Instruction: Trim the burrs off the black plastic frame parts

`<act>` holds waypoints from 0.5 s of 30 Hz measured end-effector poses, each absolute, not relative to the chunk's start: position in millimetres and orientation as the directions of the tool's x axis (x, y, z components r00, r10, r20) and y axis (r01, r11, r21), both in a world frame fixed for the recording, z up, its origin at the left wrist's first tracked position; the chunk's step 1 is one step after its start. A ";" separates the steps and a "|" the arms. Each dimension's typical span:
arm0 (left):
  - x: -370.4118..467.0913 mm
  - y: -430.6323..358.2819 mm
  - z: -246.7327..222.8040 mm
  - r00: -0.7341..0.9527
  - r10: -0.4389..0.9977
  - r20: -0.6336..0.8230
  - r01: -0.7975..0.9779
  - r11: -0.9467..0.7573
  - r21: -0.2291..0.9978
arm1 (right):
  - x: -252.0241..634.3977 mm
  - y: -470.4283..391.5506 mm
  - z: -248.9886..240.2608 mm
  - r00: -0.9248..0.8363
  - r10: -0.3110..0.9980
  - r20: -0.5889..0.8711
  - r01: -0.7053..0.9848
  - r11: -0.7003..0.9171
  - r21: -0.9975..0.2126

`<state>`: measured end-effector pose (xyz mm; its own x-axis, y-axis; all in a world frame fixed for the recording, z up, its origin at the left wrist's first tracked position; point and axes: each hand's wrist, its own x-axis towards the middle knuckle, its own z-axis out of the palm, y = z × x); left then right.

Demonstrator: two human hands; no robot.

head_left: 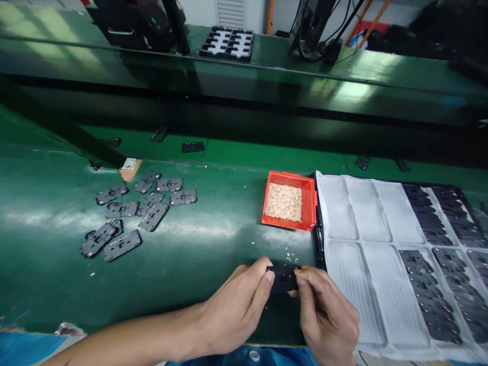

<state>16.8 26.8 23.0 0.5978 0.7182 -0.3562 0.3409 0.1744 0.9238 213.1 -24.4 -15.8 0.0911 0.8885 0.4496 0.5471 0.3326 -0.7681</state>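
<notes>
Near the front edge of the bench, a flat black plastic part [284, 278] is held up between both hands. My left hand [242, 300] pinches its left end between thumb and fingers. At the opposite end, the thumb and fingertips of my right hand [330, 310] are closed on the part's edge; whether a small piece is also between them I cannot make out. Just beyond the part, a few tiny pale pieces [291, 254] lie on the green bench. Behind them stands a red bin [310, 203] with many small tan pieces [284, 202] inside.
A white compartment tray [366, 290] on the right holds rows of black parts [430, 295]. Several similar loose parts [122, 245] are scattered at the left. A slanted dark post [61, 124] rises there. Along the back runs a green strip [244, 152] with scattered parts.
</notes>
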 end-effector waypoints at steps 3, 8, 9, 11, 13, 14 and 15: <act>16.4 27.6 20.6 0.591 0.726 -0.352 0.344 0.168 0.924 | 211.7 -23.0 -14.5 0.070 0.905 0.420 0.534 0.322 -0.782; 11.9 30.6 14.9 0.590 0.738 -0.327 0.359 0.123 0.925 | 221.2 -36.3 -19.7 0.094 0.958 0.270 0.455 0.200 -0.868; 10.8 31.5 14.0 0.585 0.746 -0.318 0.359 0.114 0.926 | 224.3 -38.6 -20.2 0.104 0.967 0.235 0.425 0.170 -0.889; 9.6 34.0 12.6 0.572 0.762 -0.304 0.357 0.103 0.929 | 228.7 -39.6 -19.6 0.136 0.978 0.160 0.363 0.101 -0.926; 10.3 37.2 12.2 0.566 0.771 -0.292 0.365 0.083 0.927 | 228.7 -34.9 -17.3 0.180 0.980 0.086 0.304 0.027 -0.952; 11.3 39.1 12.4 0.571 0.769 -0.287 0.371 0.070 0.926 | 226.8 -31.2 -15.9 0.191 0.981 0.047 0.279 -0.008 -0.960; 12.2 41.0 12.9 0.582 0.764 -0.278 0.373 0.054 0.926 | 224.0 -27.2 -14.6 0.186 0.982 0.014 0.258 -0.035 -0.966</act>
<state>12.2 41.0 12.9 0.5821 0.7640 -0.2785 0.3728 0.0537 0.9264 224.0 -27.2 -14.6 0.1861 0.9824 0.0140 0.2578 -0.0351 -0.9656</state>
